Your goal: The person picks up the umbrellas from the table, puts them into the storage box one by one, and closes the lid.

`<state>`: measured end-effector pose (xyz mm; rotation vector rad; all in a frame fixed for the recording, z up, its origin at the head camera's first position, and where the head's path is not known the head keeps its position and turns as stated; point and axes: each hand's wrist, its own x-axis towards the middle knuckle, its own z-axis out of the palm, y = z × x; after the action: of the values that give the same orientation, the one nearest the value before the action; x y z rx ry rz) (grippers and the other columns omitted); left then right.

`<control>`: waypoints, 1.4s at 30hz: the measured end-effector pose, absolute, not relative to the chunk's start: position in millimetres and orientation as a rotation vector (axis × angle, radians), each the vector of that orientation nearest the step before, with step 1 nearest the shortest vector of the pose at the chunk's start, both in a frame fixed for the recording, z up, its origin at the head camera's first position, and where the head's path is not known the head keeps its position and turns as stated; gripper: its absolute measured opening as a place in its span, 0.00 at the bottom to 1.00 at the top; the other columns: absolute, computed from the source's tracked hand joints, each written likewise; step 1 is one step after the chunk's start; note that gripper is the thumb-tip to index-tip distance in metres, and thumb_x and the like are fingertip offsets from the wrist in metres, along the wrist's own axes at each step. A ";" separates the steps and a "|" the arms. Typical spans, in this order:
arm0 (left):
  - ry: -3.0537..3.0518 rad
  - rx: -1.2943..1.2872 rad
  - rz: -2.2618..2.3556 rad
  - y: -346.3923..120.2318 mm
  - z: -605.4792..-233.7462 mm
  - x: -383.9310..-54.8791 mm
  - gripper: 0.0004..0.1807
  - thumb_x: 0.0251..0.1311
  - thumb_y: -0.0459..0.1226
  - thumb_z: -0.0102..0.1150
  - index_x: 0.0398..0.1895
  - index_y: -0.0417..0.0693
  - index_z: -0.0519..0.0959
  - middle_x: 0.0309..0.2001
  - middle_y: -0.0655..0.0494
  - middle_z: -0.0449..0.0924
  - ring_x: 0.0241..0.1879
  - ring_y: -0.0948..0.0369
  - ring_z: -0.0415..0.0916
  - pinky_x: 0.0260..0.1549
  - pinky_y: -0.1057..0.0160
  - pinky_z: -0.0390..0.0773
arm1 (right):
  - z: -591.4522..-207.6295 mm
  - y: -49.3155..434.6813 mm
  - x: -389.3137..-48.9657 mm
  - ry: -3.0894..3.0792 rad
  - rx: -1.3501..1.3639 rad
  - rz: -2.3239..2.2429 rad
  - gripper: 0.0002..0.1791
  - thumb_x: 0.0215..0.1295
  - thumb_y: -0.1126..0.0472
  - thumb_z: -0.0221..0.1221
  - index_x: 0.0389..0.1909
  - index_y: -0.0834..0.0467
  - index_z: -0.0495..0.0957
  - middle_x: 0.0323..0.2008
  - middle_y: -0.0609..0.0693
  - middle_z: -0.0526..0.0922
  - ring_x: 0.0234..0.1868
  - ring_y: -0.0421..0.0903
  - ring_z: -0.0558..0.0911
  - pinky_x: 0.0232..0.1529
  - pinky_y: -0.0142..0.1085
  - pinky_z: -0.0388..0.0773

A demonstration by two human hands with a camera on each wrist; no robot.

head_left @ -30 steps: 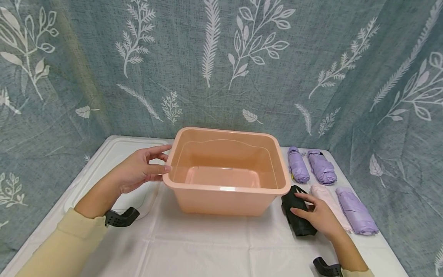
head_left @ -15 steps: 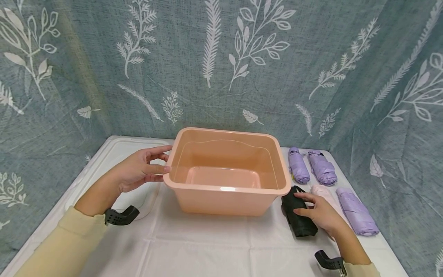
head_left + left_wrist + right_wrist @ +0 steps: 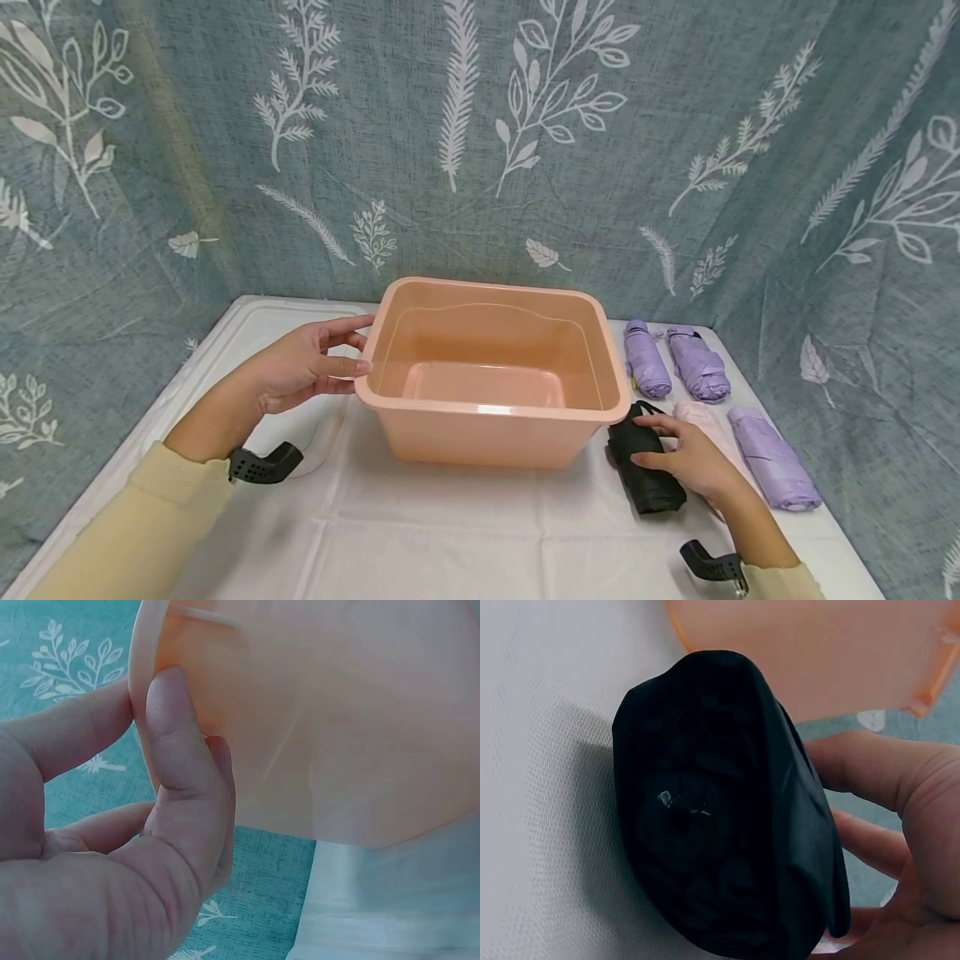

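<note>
A peach plastic basin (image 3: 480,437) stands mid-table, its inside bare. My left hand (image 3: 303,367) holds its left rim, thumb on the near side and fingers spread along the edge; the left wrist view shows the thumb (image 3: 172,727) pressed on the rim. To the right of the basin lies a black folded umbrella (image 3: 645,479), with a strap loop at its far end. My right hand (image 3: 686,458) grips it from the right between thumb and fingers. In the right wrist view the rolled end of this umbrella (image 3: 697,817) faces the camera, hiding the fingertips.
Two purple folded umbrellas (image 3: 647,360) lie at the back right. A pink one (image 3: 712,425) and another purple one (image 3: 774,458) lie beside my right hand. A white lid (image 3: 262,321) lies flat at the left. Patterned curtain (image 3: 480,225) hangs around the table.
</note>
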<state>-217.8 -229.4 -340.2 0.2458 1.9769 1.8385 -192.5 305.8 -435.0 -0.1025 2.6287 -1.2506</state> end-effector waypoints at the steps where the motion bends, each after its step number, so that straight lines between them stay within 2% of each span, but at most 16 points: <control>1: 1.975 0.244 1.837 -229.5 -340.3 -218.3 0.48 0.66 0.29 0.65 0.84 0.48 0.49 0.56 0.48 0.67 0.41 0.63 0.84 0.44 0.62 0.87 | -435.6 306.1 -193.2 2.640 -0.104 -1.235 0.36 0.57 0.58 0.74 0.66 0.61 0.75 0.65 0.70 0.74 0.64 0.66 0.74 0.55 0.47 0.78; 4: 1.964 0.239 1.836 -229.9 -340.4 -219.4 0.48 0.66 0.30 0.65 0.84 0.49 0.49 0.55 0.48 0.67 0.42 0.63 0.84 0.45 0.62 0.87 | -437.2 306.3 -194.6 2.642 -0.086 -1.225 0.36 0.56 0.56 0.76 0.66 0.60 0.75 0.65 0.69 0.75 0.66 0.67 0.73 0.57 0.50 0.78; 9: 1.959 0.227 1.830 -228.4 -340.8 -220.2 0.48 0.66 0.30 0.65 0.84 0.49 0.48 0.55 0.49 0.67 0.42 0.63 0.83 0.45 0.62 0.87 | -438.7 306.6 -193.5 2.621 -0.045 -1.230 0.38 0.54 0.54 0.77 0.67 0.58 0.75 0.66 0.70 0.73 0.66 0.67 0.71 0.55 0.49 0.79; 14: 1.967 0.215 1.819 -226.5 -341.5 -221.3 0.48 0.66 0.30 0.65 0.84 0.50 0.49 0.55 0.50 0.68 0.41 0.63 0.83 0.44 0.63 0.87 | -438.3 306.6 -192.5 2.618 -0.031 -1.230 0.39 0.54 0.54 0.77 0.67 0.57 0.75 0.67 0.69 0.72 0.68 0.68 0.69 0.59 0.54 0.75; 21: 1.978 0.213 1.803 -225.5 -341.8 -222.2 0.48 0.66 0.31 0.66 0.84 0.51 0.49 0.56 0.50 0.68 0.41 0.63 0.84 0.44 0.63 0.87 | -440.8 308.1 -193.2 2.595 -0.015 -1.265 0.40 0.53 0.53 0.78 0.67 0.56 0.75 0.67 0.66 0.72 0.66 0.65 0.70 0.58 0.51 0.74; 24: 1.982 0.204 1.802 -225.5 -341.2 -221.9 0.48 0.66 0.31 0.66 0.84 0.52 0.50 0.57 0.49 0.67 0.42 0.63 0.84 0.44 0.63 0.87 | -442.6 308.9 -193.8 2.603 -0.037 -1.274 0.40 0.54 0.53 0.77 0.68 0.56 0.75 0.69 0.65 0.71 0.68 0.64 0.69 0.60 0.55 0.73; 30: 1.994 0.192 1.808 -227.1 -340.1 -221.0 0.48 0.65 0.31 0.66 0.84 0.52 0.50 0.58 0.50 0.67 0.42 0.63 0.84 0.44 0.63 0.87 | -443.6 307.8 -196.3 2.633 -0.095 -1.283 0.39 0.54 0.53 0.77 0.68 0.56 0.75 0.73 0.63 0.69 0.74 0.65 0.63 0.67 0.70 0.62; 35: 1.998 0.199 1.812 -227.8 -341.0 -221.6 0.48 0.65 0.30 0.66 0.84 0.51 0.50 0.56 0.50 0.68 0.41 0.64 0.84 0.44 0.63 0.87 | -444.3 307.1 -197.6 2.636 -0.109 -1.305 0.39 0.54 0.54 0.77 0.67 0.57 0.76 0.72 0.63 0.70 0.76 0.66 0.60 0.70 0.72 0.55; 37: 1.999 0.200 1.812 -227.9 -341.4 -221.9 0.48 0.65 0.30 0.66 0.84 0.51 0.50 0.56 0.51 0.69 0.41 0.64 0.84 0.44 0.63 0.87 | -444.2 306.8 -197.4 2.639 -0.115 -1.306 0.38 0.54 0.54 0.77 0.67 0.57 0.76 0.72 0.63 0.70 0.76 0.65 0.61 0.70 0.71 0.57; 39: 2.001 0.200 1.811 -227.8 -341.5 -222.3 0.48 0.65 0.30 0.66 0.84 0.51 0.50 0.56 0.51 0.69 0.41 0.64 0.84 0.44 0.62 0.88 | -444.2 307.1 -196.8 2.641 -0.131 -1.299 0.39 0.55 0.53 0.77 0.67 0.57 0.76 0.72 0.64 0.69 0.74 0.64 0.65 0.69 0.65 0.65; 42: 2.001 0.201 1.810 -227.3 -341.3 -222.4 0.48 0.65 0.30 0.66 0.84 0.51 0.50 0.56 0.50 0.69 0.41 0.63 0.84 0.44 0.62 0.88 | -443.7 308.9 -195.3 2.584 -0.157 -1.326 0.41 0.55 0.55 0.77 0.70 0.57 0.73 0.73 0.66 0.66 0.64 0.63 0.75 0.57 0.51 0.79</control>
<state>-222.4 -227.3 -341.3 0.2006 2.0014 1.8100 -195.3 308.9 -443.7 -0.1566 2.5843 -1.3262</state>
